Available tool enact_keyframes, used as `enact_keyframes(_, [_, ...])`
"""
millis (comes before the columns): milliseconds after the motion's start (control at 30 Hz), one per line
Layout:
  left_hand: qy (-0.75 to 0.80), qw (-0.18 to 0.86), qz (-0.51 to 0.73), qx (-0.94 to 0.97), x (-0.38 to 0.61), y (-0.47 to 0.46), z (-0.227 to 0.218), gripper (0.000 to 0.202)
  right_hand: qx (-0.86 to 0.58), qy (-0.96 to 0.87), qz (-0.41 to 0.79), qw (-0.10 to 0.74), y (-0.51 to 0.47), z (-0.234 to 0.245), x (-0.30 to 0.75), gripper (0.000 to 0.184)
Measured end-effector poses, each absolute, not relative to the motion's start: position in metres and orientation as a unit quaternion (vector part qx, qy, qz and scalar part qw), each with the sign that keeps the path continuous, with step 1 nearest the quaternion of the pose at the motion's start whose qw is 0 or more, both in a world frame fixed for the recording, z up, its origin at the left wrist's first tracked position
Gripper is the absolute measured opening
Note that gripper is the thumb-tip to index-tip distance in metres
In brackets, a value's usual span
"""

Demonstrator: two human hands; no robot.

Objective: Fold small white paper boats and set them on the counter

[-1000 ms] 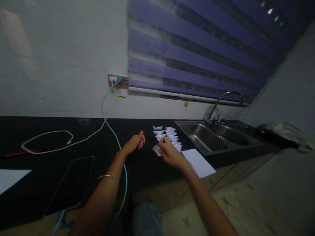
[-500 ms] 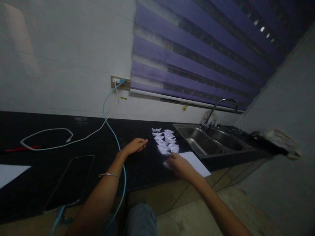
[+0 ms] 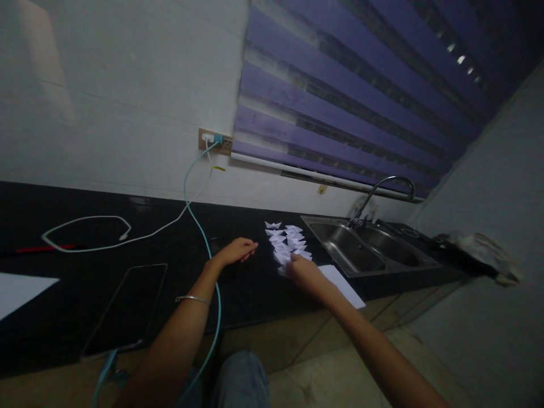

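Head view shows the left hand lying loosely open on the black countertop, holding nothing, just left of a cluster of small folded paper pieces. The right hand reaches to the near end of that cluster, fingers touching the papers; whether it grips one cannot be told. A white sheet lies at the counter's front edge, beside the sink. A phone lies toward the left.
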State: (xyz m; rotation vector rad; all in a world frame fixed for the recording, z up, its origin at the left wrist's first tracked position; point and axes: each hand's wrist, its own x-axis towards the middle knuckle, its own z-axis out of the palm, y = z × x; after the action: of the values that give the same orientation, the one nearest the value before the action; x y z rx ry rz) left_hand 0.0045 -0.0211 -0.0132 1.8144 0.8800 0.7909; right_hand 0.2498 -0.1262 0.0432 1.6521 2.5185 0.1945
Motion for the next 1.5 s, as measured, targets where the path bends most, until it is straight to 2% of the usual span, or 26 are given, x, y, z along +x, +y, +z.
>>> enact_keyframes(533, [0.343,0.454,0.326,0.754,0.004,-0.02,-0.015,0.048,0.518,0.853,0.048,0.05,-0.099,0.039,0.241,0.018])
enact_keyframes(667, [0.348,0.445,0.322,0.759,0.003,-0.017,-0.018,0.049,0.504,0.864,0.006,0.008,-0.103,0.046,0.249,0.013])
enact_keyframes(733, [0.348,0.44,0.326,0.761,0.004,-0.017,-0.018,0.05,0.497,0.866,-0.005,-0.052,-0.11,0.054,0.259,0.014])
enact_keyframes(833, [0.351,0.442,0.326,0.759,0.005,-0.021,-0.015,0.05,0.508,0.851,-0.012,-0.131,-0.126,0.069,0.285,0.022])
enact_keyframes(933, [0.352,0.452,0.317,0.756,0.006,-0.024,-0.012,0.05,0.554,0.819,-0.01,-0.145,-0.143,0.071,0.321,0.026])
enact_keyframes(1000, [0.353,0.46,0.312,0.753,0.007,-0.025,-0.011,0.05,0.595,0.796,-0.01,-0.113,-0.153,0.061,0.346,0.039])
enact_keyframes(1100, [0.353,0.464,0.306,0.753,0.006,-0.023,-0.012,0.05,0.643,0.763,-0.033,-0.049,-0.168,0.039,0.375,0.074])
enact_keyframes(1133, [0.352,0.463,0.306,0.754,0.006,-0.022,-0.013,0.05,0.644,0.762,-0.052,-0.036,-0.171,0.031,0.381,0.08])
enact_keyframes(1333, [0.36,0.456,0.303,0.756,0.006,-0.023,-0.013,0.051,0.63,0.768,-0.104,-0.041,-0.178,0.019,0.396,0.064])
enact_keyframes(1500, [0.367,0.4,0.305,0.782,0.009,-0.028,-0.01,0.053,0.613,0.785,-0.075,-0.051,-0.18,0.031,0.387,0.038])
